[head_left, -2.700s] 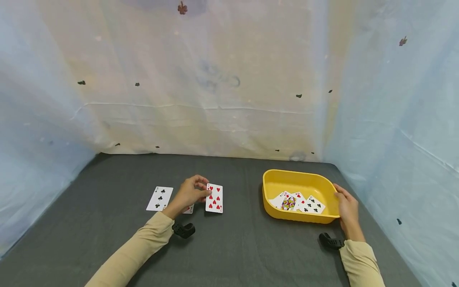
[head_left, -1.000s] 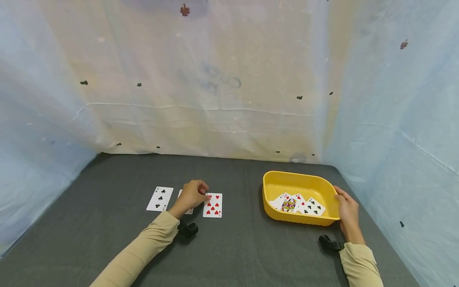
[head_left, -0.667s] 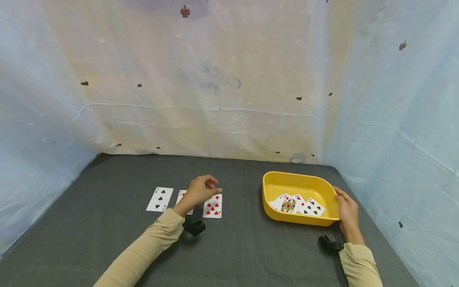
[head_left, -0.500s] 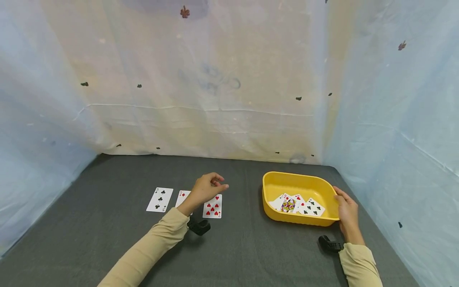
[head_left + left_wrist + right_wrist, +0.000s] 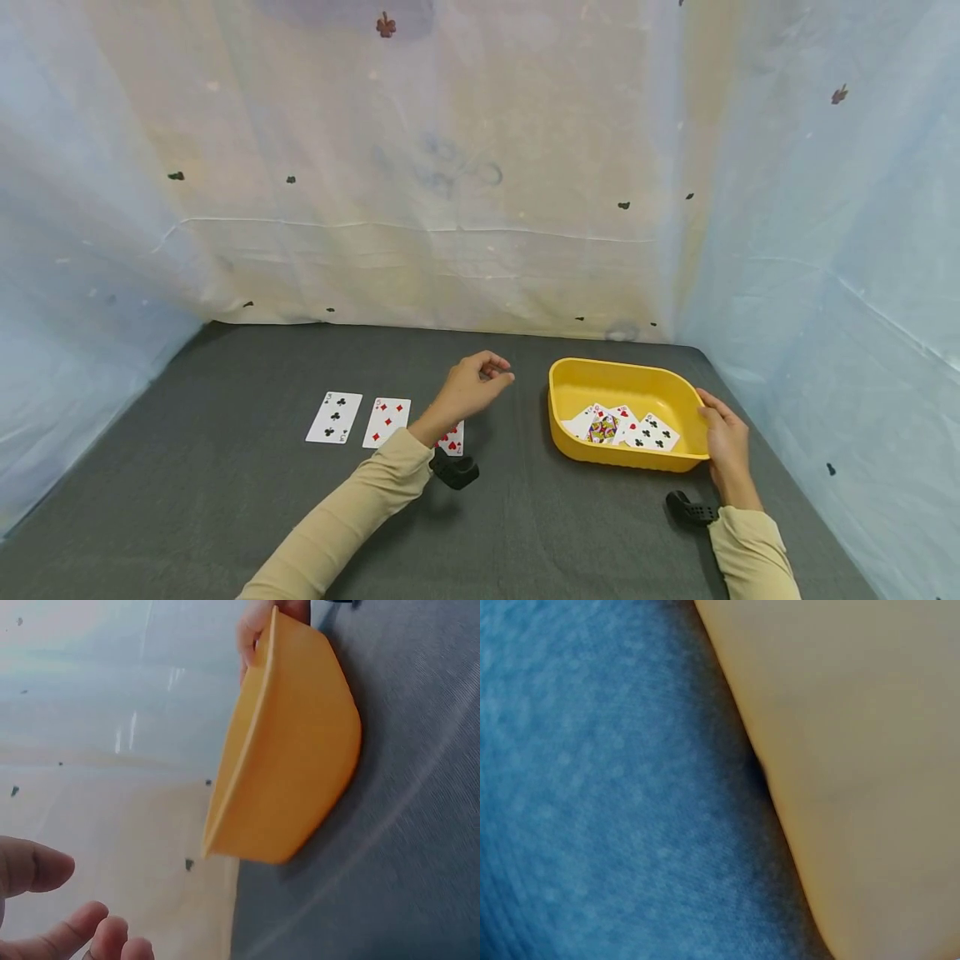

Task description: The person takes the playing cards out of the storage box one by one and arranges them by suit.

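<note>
My left hand holds nothing and hovers between the row of cards and the yellow tub, its fingers loosely bent and the thumb apart from them. In the left wrist view its fingers show at the lower left. My right hand grips the tub's right rim, thumb over the edge. Left to right lie a three of clubs, a diamonds card and a seven of hearts, partly hidden by the left wrist. Inside the tub are several cards, among them a face card and a clubs card.
A dark grey cloth covers the table. Pale hanging sheets enclose the back and sides. Each wrist wears a black band. The tub's side fills much of the right wrist view.
My left hand set the seven of hearts down beside the diamonds card, let it go, and moved right toward the tub. The diamonds card came into view. My right hand stayed on the rim.
</note>
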`<state>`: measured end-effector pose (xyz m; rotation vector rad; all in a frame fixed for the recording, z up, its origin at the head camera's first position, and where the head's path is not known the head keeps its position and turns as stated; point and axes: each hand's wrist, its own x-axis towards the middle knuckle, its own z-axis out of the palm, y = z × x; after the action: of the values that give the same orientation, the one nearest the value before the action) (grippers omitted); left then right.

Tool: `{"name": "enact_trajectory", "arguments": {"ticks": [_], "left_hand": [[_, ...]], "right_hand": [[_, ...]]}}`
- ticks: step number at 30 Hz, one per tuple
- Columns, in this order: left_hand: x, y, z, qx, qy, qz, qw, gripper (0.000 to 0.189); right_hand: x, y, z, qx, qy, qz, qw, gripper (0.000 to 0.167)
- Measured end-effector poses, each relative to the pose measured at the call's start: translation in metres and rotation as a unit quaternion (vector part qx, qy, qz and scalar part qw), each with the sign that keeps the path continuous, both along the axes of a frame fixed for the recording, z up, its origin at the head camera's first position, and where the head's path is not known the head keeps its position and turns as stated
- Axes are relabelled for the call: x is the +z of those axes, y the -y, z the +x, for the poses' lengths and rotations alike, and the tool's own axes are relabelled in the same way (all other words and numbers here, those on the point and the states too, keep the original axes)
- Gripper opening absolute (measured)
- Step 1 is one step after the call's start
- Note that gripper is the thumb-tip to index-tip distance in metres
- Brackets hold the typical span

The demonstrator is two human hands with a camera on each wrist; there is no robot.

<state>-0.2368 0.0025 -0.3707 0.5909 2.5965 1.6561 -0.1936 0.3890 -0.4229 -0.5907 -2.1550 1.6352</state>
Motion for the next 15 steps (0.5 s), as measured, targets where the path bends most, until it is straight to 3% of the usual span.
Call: {"name": "enact_trajectory", "arguments": {"ticks": [8,15], "left_hand": [[0.013,-0.030,0.002,-0.032,0.000,-0.012,0.9994,0.020],[0.015,-0.055,-0.002,-0.053,-0.006,-0.024,0.9983,0.023]], "right_hand": [[-0.001,-0.004,-0.001,0.007,0.008,0.006,0.9999,0.049],[0.003,-0.001,0.002,0.012,0.021,0.008,0.9997,0.047]]}}
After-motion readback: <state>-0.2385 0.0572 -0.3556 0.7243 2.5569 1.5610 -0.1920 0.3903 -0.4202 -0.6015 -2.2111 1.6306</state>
